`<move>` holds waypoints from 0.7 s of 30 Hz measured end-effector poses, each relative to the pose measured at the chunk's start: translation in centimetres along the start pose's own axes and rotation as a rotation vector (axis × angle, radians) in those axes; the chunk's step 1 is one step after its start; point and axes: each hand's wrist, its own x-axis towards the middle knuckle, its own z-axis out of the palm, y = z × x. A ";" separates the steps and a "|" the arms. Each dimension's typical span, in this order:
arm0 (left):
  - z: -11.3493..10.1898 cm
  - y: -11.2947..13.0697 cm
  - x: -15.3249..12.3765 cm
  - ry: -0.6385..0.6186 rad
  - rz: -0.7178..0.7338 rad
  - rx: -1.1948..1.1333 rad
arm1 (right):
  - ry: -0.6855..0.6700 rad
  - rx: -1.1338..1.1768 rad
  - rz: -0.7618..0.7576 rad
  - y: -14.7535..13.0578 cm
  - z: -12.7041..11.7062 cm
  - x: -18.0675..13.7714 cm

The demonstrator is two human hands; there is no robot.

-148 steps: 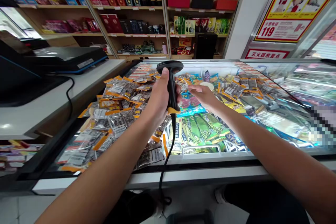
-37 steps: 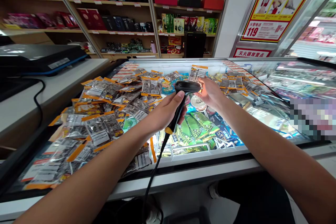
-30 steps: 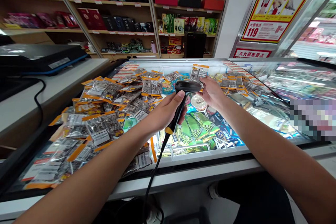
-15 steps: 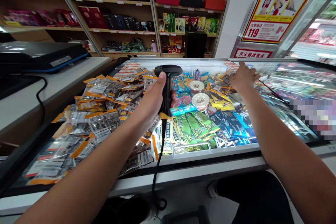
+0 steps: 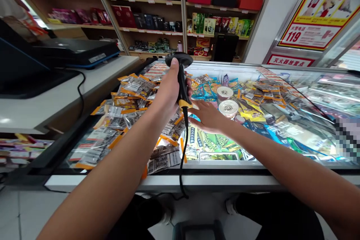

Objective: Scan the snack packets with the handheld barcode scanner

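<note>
Shop shelves [image 5: 152,30] were seen behind a chest freezer [image 5: 225,185]. At centre frame, fingers [image 5: 173,72] were closed around a black scanner [image 5: 182,82], held upright by the left hand [image 5: 168,92]. The right hand [image 5: 207,117] was spread open just below it, over green packets [image 5: 216,142].

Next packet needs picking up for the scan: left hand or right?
Right, probably. The right hand is open and empty, fingers spread low beside the orange-edged packets. The left hand is closed around the barcode scanner, held upright, so it is not free.
</note>
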 end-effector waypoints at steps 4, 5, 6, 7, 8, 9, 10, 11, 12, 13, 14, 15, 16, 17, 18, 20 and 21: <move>-0.3 0.4 0.0 0.000 0.019 -0.028 | -0.044 -0.040 -0.007 0.0 -0.3 -0.4; -0.4 0.4 0.1 0.004 0.021 -0.033 | -0.041 -0.050 -0.012 0.0 -0.5 -0.4; -0.5 0.4 0.2 0.009 0.021 -0.036 | -0.036 -0.060 -0.015 -0.1 -0.6 -0.4; -0.7 0.3 0.3 0.015 0.021 -0.038 | -0.027 -0.068 -0.015 -0.2 -0.7 -0.4; -0.7 0.3 0.4 0.021 0.019 -0.038 | -0.014 -0.076 -0.008 -0.2 -0.8 -0.5; -0.8 0.3 0.5 0.024 0.017 -0.037 | 0.000 -0.085 0.006 -0.2 -1.0 -0.5; -0.9 0.3 0.6 0.027 0.014 -0.035 | 0.013 -0.094 0.025 -0.2 -1.1 -0.5; -0.9 0.3 0.6 0.031 0.011 -0.035 | 0.024 -0.102 0.046 0.0 -1.3 -0.6; -0.9 0.4 0.6 0.034 0.008 -0.036 | 0.036 -0.109 0.067 0.2 -1.5 -0.6; -0.8 0.5 0.5 0.036 0.006 -0.037 | 0.052 -0.115 0.089 0.6 -1.7 -0.7; -0.7 0.6 0.4 0.040 0.005 -0.040 | 0.072 -0.119 0.116 1.0 -1.9 -0.9; -0.7 0.8 0.3 0.042 0.004 -0.042 | 0.097 -0.120 0.154 1.5 -2.1 -1.0; -0.6 0.9 0.2 0.043 0.004 -0.042 | 0.128 -0.115 0.202 2.0 -2.3 -1.2; -0.5 0.9 0.0 0.039 0.004 -0.039 | 0.162 -0.104 0.259 2.6 -2.4 -1.3; -0.4 1.0 -0.1 0.034 0.005 -0.034 | 0.200 -0.081 0.322 3.2 -2.4 -1.5; -0.3 1.0 -0.2 0.026 0.006 -0.017 | 0.289 0.008 0.427 4.3 -2.2 -1.5; -0.2 0.9 -0.2 0.023 0.006 -0.008 | 0.337 0.062 0.449 4.8 -2.0 -1.4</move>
